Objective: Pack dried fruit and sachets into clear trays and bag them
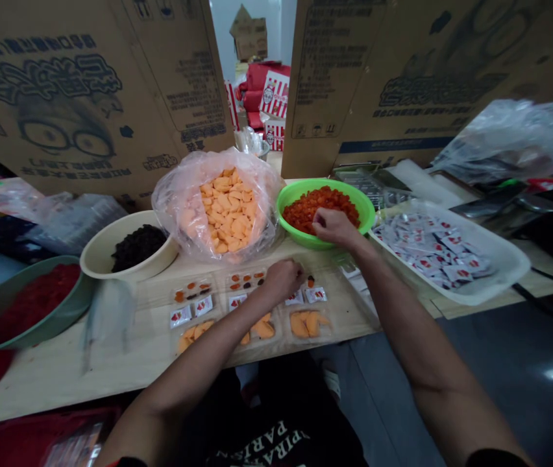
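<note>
My right hand (333, 225) is over the bright green bowl (368, 214), fingers curled together at the heap of orange-red dried fruit pieces (325, 200). Whatever it pinches is too small to make out. Above the upper part of the right-hand clear plastic tray (331, 329) is my left hand (283, 279), its fingers drawn together and their contents hidden. Several such trays stand in a row, partly covered by my left forearm. They hold orange crescent-shaped pieces (308, 323), small white printed sachets (316, 295) and small orange and dark fruit pieces (198, 287).
Behind the trays sits a plastic bag (172, 194) of orange pieces. To the left are a cream bowl (94, 259) of dark dried fruit and a grey-green bowl (37, 334) of red pieces. A white tub (505, 275) of sachets is at right. Large cardboard boxes (159, 78) stand behind.
</note>
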Demonstrator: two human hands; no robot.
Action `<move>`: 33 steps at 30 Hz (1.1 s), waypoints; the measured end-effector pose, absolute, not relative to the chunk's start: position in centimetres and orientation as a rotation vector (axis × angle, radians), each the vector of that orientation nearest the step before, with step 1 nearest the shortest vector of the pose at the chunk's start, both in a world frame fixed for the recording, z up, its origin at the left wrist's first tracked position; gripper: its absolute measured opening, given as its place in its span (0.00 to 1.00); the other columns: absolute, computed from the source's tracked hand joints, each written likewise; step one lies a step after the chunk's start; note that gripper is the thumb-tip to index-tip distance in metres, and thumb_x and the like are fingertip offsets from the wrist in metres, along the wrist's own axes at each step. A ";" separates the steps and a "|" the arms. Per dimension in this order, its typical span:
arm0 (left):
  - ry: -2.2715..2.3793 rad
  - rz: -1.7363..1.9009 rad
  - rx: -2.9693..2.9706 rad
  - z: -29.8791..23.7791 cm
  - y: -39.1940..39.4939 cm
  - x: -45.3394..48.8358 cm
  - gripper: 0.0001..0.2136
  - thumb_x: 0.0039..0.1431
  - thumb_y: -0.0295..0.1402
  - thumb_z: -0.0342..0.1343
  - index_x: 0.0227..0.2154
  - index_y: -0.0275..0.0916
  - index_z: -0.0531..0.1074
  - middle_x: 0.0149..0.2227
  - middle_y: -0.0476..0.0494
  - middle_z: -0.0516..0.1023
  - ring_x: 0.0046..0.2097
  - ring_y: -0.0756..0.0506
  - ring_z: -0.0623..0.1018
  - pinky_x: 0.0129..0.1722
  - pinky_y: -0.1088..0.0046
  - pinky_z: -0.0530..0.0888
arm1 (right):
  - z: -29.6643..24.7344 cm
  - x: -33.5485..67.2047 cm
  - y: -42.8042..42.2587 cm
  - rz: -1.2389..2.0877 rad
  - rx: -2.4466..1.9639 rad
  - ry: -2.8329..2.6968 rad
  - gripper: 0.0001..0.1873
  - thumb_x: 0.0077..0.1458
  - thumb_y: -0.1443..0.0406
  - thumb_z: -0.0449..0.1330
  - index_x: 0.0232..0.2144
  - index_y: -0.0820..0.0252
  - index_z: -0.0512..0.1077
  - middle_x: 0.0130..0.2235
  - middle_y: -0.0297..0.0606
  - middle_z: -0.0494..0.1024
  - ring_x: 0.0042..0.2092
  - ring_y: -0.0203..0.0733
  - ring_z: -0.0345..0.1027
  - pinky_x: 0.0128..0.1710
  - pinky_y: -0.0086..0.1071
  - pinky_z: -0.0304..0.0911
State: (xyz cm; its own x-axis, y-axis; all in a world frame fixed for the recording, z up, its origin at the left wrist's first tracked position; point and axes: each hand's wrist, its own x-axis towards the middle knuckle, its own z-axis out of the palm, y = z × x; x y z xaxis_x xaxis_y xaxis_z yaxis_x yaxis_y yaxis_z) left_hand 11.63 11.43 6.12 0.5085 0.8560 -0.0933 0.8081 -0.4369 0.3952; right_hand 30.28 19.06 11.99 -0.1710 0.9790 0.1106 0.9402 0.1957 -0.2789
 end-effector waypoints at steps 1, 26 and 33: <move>1.395 0.204 2.326 5.9 11.1 12.3 0.12 0.62 0.35 0.55 0.39 0.36 0.82 0.40 0.34 0.82 0.42 0.40 0.80 0.43 0.68 0.73 | 12.1 29.6 18.0 0.245 -1.727 -2.291 0.11 0.58 0.68 0.54 0.39 0.64 0.76 0.38 0.44 0.81 0.37 0.42 0.71 0.35 0.29 0.56; 1.338 0.609 2.002 5.1 13.1 6.6 0.14 0.53 0.21 0.55 0.40 0.34 0.80 0.36 0.44 0.82 0.36 0.47 0.78 0.39 0.73 0.74 | 10.6 32.9 21.1 0.153 -1.985 -2.210 0.25 0.51 0.77 0.55 0.51 0.66 0.75 0.52 0.52 0.77 0.51 0.51 0.72 0.51 0.34 0.63; 1.343 0.494 2.300 5.3 13.1 7.8 0.13 0.54 0.20 0.55 0.39 0.34 0.81 0.42 0.38 0.81 0.41 0.44 0.79 0.43 0.72 0.74 | 10.3 31.5 16.9 0.310 -1.510 -2.471 0.26 0.47 0.80 0.53 0.48 0.63 0.76 0.44 0.42 0.80 0.44 0.43 0.71 0.44 0.29 0.62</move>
